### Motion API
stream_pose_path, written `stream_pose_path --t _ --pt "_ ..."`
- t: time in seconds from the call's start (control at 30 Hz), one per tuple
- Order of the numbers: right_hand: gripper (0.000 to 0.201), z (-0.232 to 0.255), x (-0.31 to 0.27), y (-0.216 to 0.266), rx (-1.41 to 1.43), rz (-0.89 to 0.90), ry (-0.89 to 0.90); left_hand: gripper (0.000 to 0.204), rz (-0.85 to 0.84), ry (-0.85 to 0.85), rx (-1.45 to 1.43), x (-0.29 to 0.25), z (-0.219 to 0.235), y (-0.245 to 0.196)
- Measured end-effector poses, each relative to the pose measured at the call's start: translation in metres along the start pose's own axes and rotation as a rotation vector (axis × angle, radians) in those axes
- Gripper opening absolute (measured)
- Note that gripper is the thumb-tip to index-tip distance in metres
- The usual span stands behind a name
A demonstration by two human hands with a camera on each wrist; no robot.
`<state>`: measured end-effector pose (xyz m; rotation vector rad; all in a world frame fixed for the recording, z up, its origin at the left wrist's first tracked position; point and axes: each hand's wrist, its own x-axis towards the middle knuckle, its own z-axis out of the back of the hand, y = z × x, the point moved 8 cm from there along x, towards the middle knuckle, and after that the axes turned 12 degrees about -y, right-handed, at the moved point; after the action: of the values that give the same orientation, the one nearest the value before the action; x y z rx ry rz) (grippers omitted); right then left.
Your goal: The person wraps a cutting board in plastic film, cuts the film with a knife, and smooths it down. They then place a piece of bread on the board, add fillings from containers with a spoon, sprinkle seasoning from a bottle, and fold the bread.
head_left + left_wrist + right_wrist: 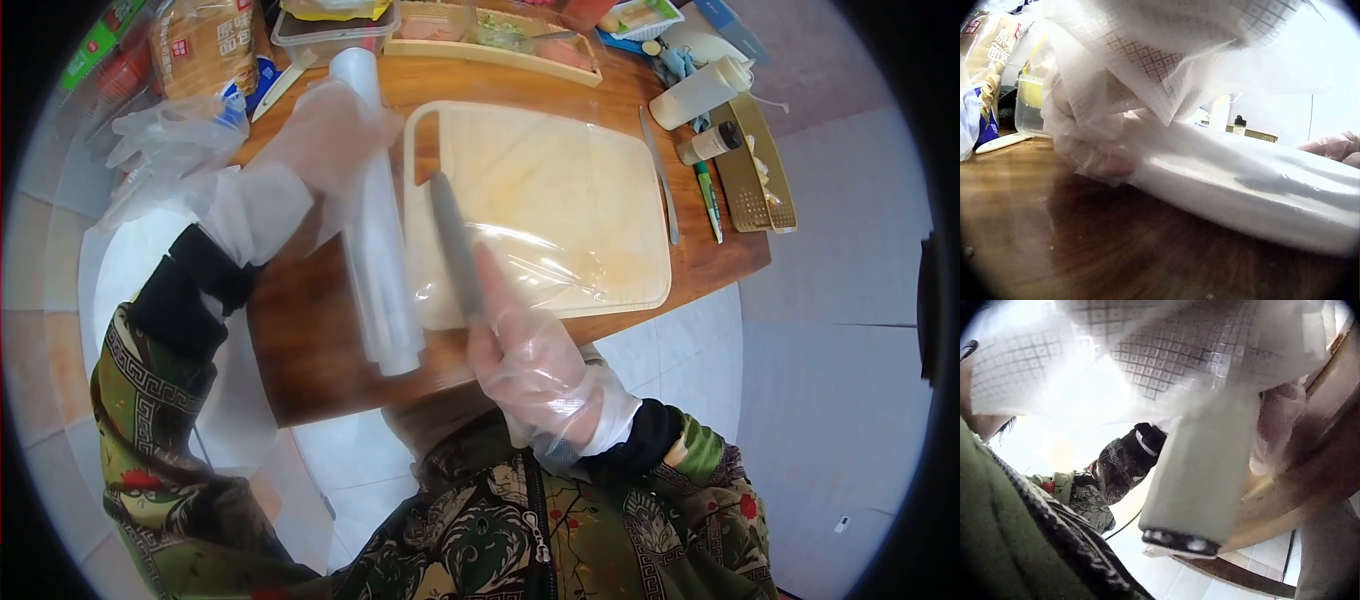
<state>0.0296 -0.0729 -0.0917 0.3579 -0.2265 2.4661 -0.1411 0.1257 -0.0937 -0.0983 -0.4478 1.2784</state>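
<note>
A roll of cling film lies lengthwise on the wooden table, left of a pale cutting board. My left hand, in a loose clear plastic glove, holds the roll near its far end; in the left wrist view its fingers curl round that end. My gloved right hand grips a knife, its grey blade pointing away over the board's left side. The right wrist view shows a pale handle with a dark butt below the glove. Shiny clear film covers the board's front part.
At the back stand a bread bag, a clear tub and a wooden tray of food. A thin metal blade lies right of the board. Beyond it are a squeeze bottle, seasoning jar, green marker and basket.
</note>
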Motion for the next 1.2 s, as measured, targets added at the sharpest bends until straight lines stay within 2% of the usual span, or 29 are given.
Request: stream_pose_path --t 0.07,0.13,0.17,0.2,0.23,0.27,0.3,0.33,0.4,0.43,0.47,0.5,0.53,0.57,0.6,0.63,0.77,0.9,0.97,1.03,1.13,1.17,1.2 --pt "0.047 0.003 0.001 0.0 0.026 -0.047 0.004 0.068 -0.058 -0.033 0.039 -0.002 -0.003 0.004" --pt "0.061 0.006 0.001 -0.006 0.078 -0.15 0.009 0.069 -0.451 -0.096 0.359 -0.007 -0.01 -0.011" --pt "0.07 0.007 0.001 -0.009 0.103 -0.201 0.011 0.069 -0.451 -0.097 0.358 -0.006 -0.007 -0.016" --pt "0.079 0.007 0.0 -0.012 0.129 -0.252 0.012 0.07 -0.203 -0.041 0.172 0.0 0.0 -0.009" --pt "0.079 0.007 0.0 -0.013 0.127 -0.251 0.013 0.07 0.047 0.015 -0.013 0.0 0.002 -0.001" --pt "0.081 0.0 -0.001 -0.011 0.017 -0.181 0.12 0.07 0.048 0.014 -0.014 -0.001 0.005 -0.006" --pt "0.082 -0.008 -0.004 -0.01 -0.094 -0.112 0.227 0.04 -0.004 0.011 0.059 -0.003 0.008 -0.013" --pt "0.082 -0.015 -0.007 -0.01 -0.095 -0.112 0.228 0.021 -0.057 0.007 0.132 -0.004 0.01 -0.02" --pt "0.076 0.001 -0.004 -0.02 0.277 -0.33 -0.184 0.021 -0.036 -0.002 0.124 -0.006 0.014 -0.023" --pt "0.076 0.001 -0.006 -0.017 0.275 -0.33 -0.185 0.021 -0.014 -0.01 0.117 -0.006 0.015 -0.023" --pt "0.071 -0.007 0.001 -0.003 -0.143 -0.146 0.086 0.021 -0.016 -0.01 0.116 -0.006 0.016 -0.022" --pt "0.068 -0.02 -0.002 0.001 -0.558 0.046 0.355 0.034 -0.04 0.023 0.127 -0.005 0.013 -0.021" --pt "0.068 -0.025 -0.004 -0.001 -0.558 0.046 0.355 0.058 -0.065 0.056 0.139 -0.005 0.011 -0.019" --pt "0.064 -0.025 -0.001 0.0 -0.615 0.111 0.221 0.058 -0.065 0.056 0.138 -0.005 0.008 -0.014" --pt "0.062 -0.022 0.001 0.004 -0.668 0.176 0.086 0.047 -0.209 0.05 0.262 -0.006 0.004 -0.017" --pt "0.062 -0.023 0.0 0.004 -0.669 0.176 0.086 0.037 -0.353 0.045 0.386 -0.009 -0.002 -0.021" --pt "0.057 -0.02 0.001 0.002 -0.35 0.072 0.075 0.027 -0.328 0.013 0.425 -0.01 -0.006 -0.018" --pt "0.071 -0.017 0.003 0.001 -0.026 -0.036 0.067 0.03 -0.281 0.015 0.425 -0.004 -0.011 -0.014" --pt "0.071 -0.012 0.007 0.002 -0.054 -0.021 0.094 0.031 -0.254 0.027 0.407 -0.003 -0.011 -0.013" --pt "0.071 -0.009 0.009 0.003 -0.082 -0.012 0.122 0.033 -0.392 0.11 0.425 -0.005 -0.014 -0.017" --pt "0.072 -0.044 0.065 0.011 -0.027 -0.083 0.149 0.035 -0.45 0.154 0.436 -0.005 -0.014 -0.02" --pt "0.072 -0.047 0.071 0.009 -0.01 -0.105 0.157 0.035 -0.458 0.153 0.433 -0.005 -0.016 -0.022" --pt "0.072 -0.046 0.071 0.008 0.006 -0.126 0.165 0.035 -0.386 0.143 0.405 -0.005 -0.016 -0.02"
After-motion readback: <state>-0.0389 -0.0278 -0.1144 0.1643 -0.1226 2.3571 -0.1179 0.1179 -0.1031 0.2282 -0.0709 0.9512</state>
